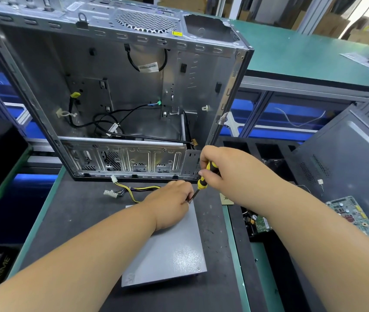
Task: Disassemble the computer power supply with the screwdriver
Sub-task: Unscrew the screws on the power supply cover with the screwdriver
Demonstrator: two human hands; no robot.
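We have the power supply [170,248] lying flat on the dark tabletop [77,221], just in front of the stripped computer case [116,91], its yellow and black cable bundle [134,191] trailing out toward the case. Our right hand [221,170] grips the yellow-and-black screwdriver [202,179] around its handle, the shaft angled down to the far right corner of the grey lid. Our left hand [170,203] rests on the lid and pinches something small at the tip, most likely a screw, though it is too small to be sure.

We judge the unit to be a stiff sheet-metal box, fairly heavy for its size, so it should stay put under light palm pressure. The painted lid looks smooth and a little slippery, so pressing flat works better than pinching it. For lifting, the side edges are the place to take hold, watching for sharp folded metal. The cables are soft and make a poor handle. One screw [199,269] shows at the near right corner. Loose screws are tiny and will roll away easily.
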